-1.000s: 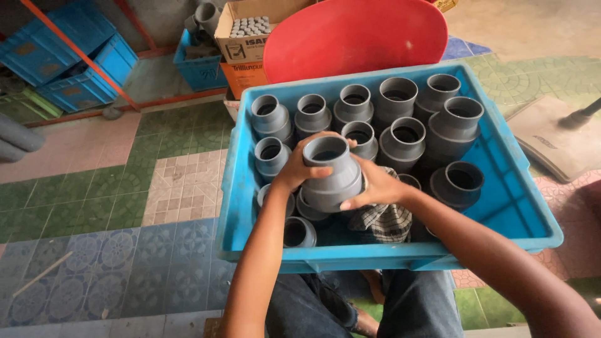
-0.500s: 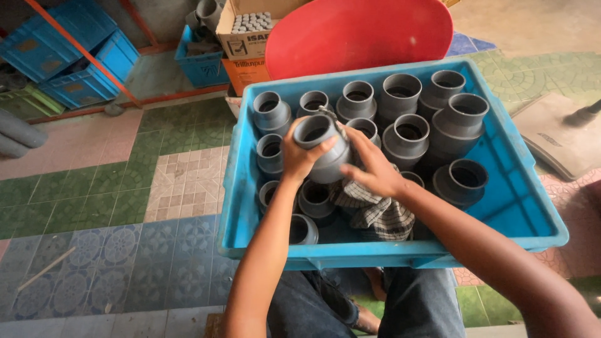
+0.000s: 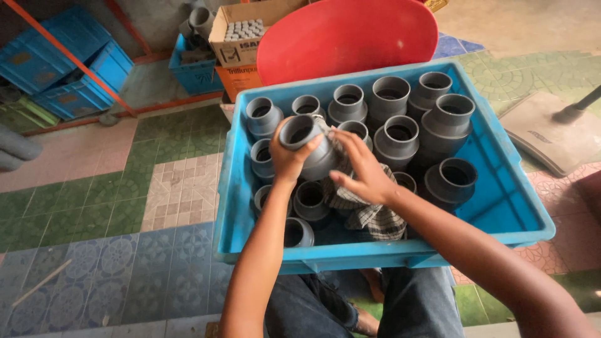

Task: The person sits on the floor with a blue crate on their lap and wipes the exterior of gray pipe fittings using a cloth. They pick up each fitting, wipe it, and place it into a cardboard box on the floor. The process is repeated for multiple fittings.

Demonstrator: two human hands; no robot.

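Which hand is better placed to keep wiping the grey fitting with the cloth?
Right. The right hand already has the checked cloth under it, pressed against the grey pipe fitting. The left hand is wrapped round the fitting, holding it above the blue crate.

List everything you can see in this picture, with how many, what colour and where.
Pipe fittings: about a dozen and a half, grey, mostly standing open end up in the crate.
Held fitting: one, grey, tilted above the crate.
Crate: one, light blue, on the person's lap.
Cloth: one, checked, in the crate under the right hand.
Red round lid or basin: one, behind the crate.
Cardboard box: one, brown, far side, holding small grey parts.
Other crates: several, blue, upper left.
Floor tiles: green, pink and blue patterned.
Left hand: grips the held fitting.
Right hand: presses the cloth against the held fitting.
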